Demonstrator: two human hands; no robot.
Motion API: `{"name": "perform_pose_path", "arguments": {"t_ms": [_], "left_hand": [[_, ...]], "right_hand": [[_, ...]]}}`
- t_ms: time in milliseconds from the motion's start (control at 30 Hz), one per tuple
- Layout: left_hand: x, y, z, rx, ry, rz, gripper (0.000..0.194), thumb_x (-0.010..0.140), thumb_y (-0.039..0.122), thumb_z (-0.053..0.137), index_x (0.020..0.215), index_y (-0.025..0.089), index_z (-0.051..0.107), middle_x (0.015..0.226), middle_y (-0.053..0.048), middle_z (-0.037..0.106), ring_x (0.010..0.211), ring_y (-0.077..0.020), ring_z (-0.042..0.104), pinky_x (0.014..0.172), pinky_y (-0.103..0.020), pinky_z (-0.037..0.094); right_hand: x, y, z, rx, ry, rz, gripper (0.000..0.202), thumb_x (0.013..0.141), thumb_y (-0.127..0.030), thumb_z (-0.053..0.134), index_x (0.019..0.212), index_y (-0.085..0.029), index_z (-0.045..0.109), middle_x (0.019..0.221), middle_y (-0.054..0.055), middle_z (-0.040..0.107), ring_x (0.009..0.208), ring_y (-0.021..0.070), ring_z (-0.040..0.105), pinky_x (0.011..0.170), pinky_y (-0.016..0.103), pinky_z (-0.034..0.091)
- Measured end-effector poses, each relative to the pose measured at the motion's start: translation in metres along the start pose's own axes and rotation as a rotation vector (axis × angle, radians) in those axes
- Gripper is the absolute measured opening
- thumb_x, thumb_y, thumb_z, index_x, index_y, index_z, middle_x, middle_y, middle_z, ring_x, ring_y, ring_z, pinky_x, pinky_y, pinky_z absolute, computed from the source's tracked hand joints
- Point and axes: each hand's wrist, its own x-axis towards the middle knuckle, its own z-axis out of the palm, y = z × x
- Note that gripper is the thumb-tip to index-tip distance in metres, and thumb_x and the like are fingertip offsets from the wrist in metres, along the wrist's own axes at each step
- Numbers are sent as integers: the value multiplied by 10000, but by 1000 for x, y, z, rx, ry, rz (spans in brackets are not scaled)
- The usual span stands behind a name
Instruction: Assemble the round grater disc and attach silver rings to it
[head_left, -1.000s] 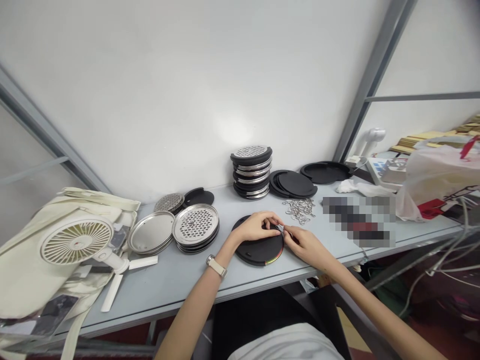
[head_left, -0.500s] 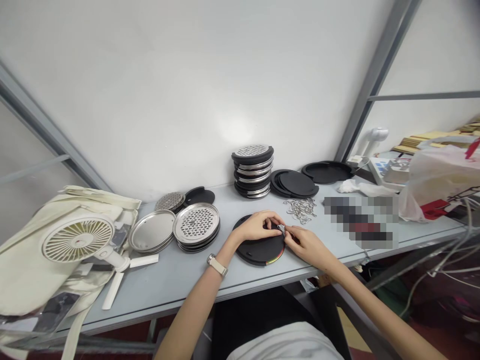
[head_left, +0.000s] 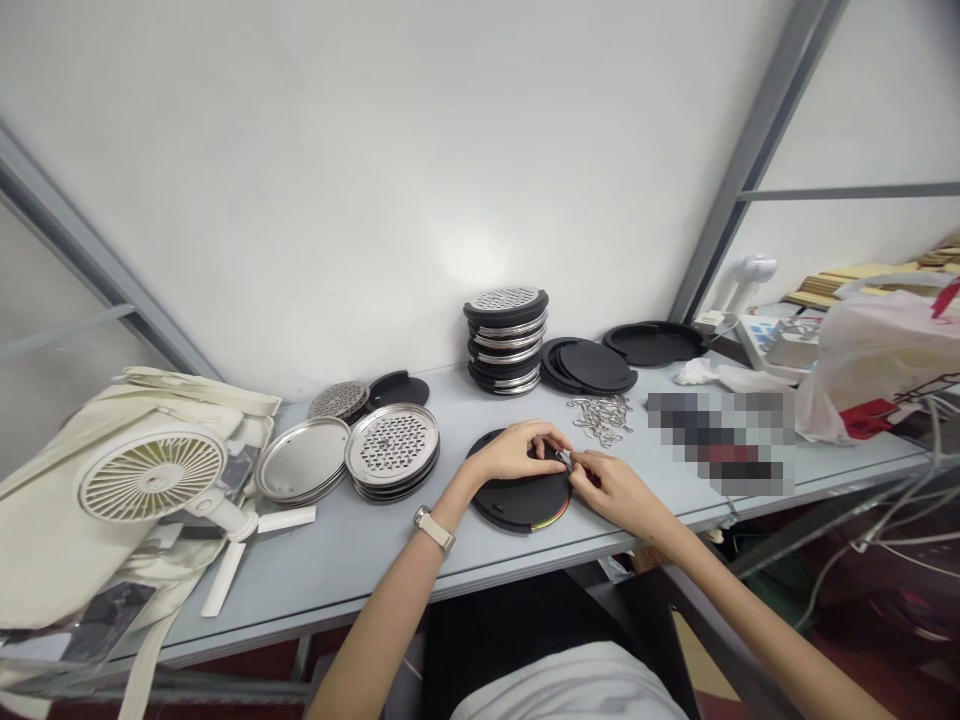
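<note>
A black round plate (head_left: 517,503) with a coloured shiny strip on its near right rim lies on the table before me. My left hand (head_left: 516,452) rests over its far side, fingers curled round toward the right edge. At that edge, a small metal piece (head_left: 564,457) shows between the fingertips of both hands. My right hand (head_left: 609,488) is closed in a pinch on it from the right; its exact shape is hard to make out. Behind my right hand lies a loose pile of bent metal wire loops (head_left: 602,418).
A tall stack of grater discs in black holders (head_left: 507,345) stands by the wall. Black plates (head_left: 592,368) lie right of it. Metal grater discs (head_left: 393,448) and plain metal discs (head_left: 304,460) sit left, beside a white fan (head_left: 157,475). A plastic bag (head_left: 870,350) is far right.
Almost nothing differs. Both hands stay at the plate's right edge, with only a slight shift of the fingertips around the small metal piece.
</note>
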Motion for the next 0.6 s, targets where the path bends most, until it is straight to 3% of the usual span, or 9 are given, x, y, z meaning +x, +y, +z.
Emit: {"name": "perform_pose_path", "arguments": {"t_ms": [600], "left_hand": [[0,5,1,-57,-32,-27,299,743,255,654,1025,160,617,987,-43,634,707,-90,488,695,-225,408]], "right_hand": [[0,-2,-2,4,-7,12,253,876,-237,341,673,-187,483,633,13,519,583,151,524,582,255,353]]}}
